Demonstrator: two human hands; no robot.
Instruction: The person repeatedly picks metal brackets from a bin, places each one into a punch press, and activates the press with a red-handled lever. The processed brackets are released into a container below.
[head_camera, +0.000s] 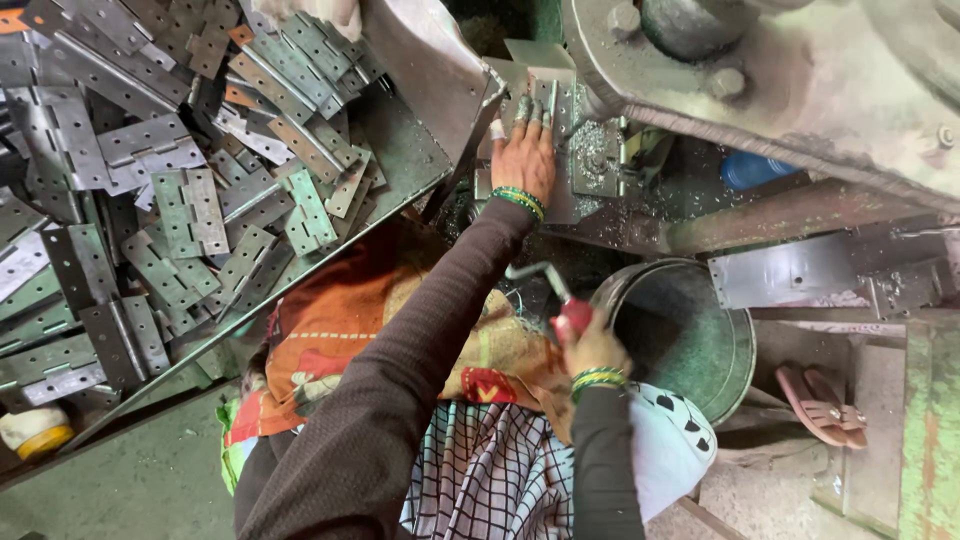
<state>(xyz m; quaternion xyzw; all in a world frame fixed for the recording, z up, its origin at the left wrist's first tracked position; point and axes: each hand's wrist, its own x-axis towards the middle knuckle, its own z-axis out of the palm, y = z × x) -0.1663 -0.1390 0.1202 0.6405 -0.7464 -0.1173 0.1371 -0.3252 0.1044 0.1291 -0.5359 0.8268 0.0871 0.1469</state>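
Head view: left hand presses flat on a hinge plate; right hand grips a red-handled lever.

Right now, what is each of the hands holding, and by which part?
The right hand grips a metal lever by its red handle end. The left hand grasps nothing, pressing flat on a metal hinge plate at the machine.
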